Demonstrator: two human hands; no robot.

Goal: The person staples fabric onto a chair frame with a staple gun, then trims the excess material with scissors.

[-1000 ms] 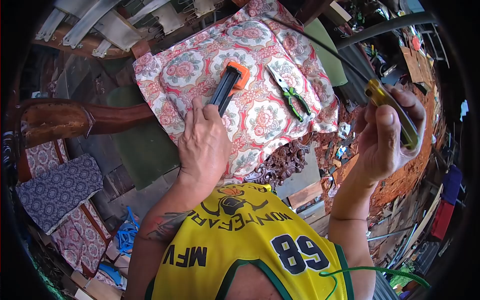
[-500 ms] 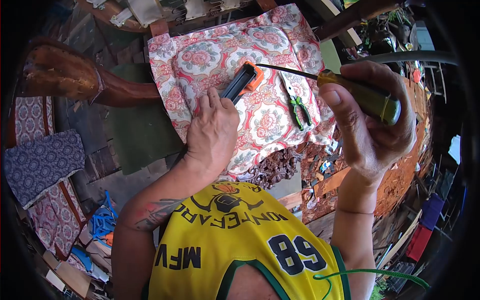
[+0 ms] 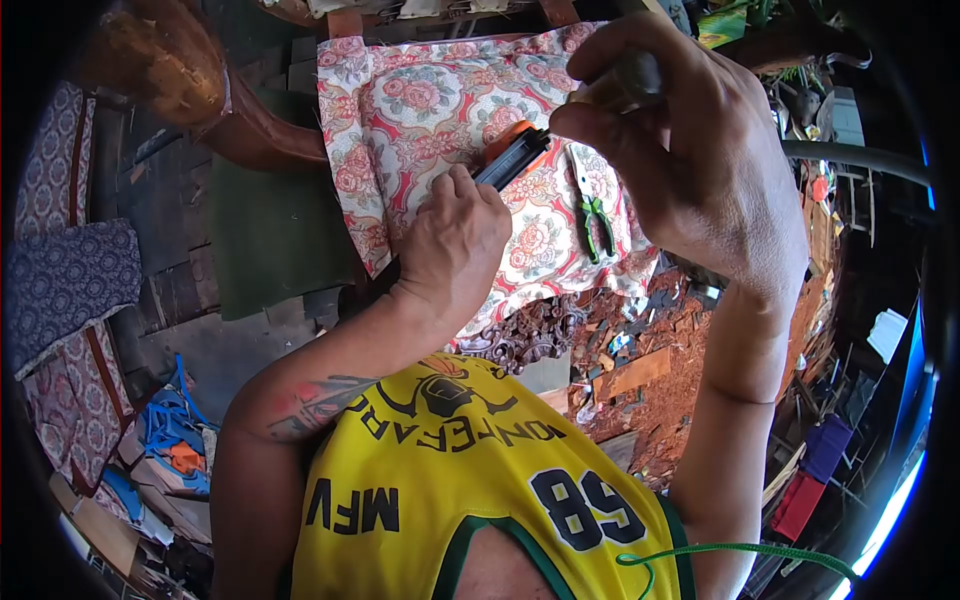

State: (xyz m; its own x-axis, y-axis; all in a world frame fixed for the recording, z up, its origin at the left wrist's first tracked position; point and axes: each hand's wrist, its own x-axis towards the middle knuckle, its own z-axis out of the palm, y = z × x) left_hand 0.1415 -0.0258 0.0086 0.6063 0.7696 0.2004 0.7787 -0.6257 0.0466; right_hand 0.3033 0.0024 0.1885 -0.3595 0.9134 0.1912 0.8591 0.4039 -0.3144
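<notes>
My left hand (image 3: 452, 240) is closed around a black and orange staple gun (image 3: 516, 160) and keeps it low over a floral-print cushion (image 3: 415, 95). The tool's open black channel faces up, and its orange part shows beside the channel. In my right hand (image 3: 705, 165) is a screwdriver (image 3: 636, 82), gripped by its dark green and yellow handle. Its shaft is mostly hidden behind my fingers, near the end of the staple gun. Pliers with green and black handles (image 3: 594, 215) lie on the cushion to the right, jaws pointing away from me.
A curved wooden frame piece (image 3: 265, 125) stands left of the cushion. Carved dark wood (image 3: 525, 335) shows at its near edge. Wood scraps and debris (image 3: 640, 365) litter the ground at right. A dark patterned cushion (image 3: 75, 285) lies far left, above a blue strap (image 3: 175, 415).
My right hand has moved left and away from me, turning the screwdriver so its handle now points towards the camera. The staple gun has shifted slightly right in view.
</notes>
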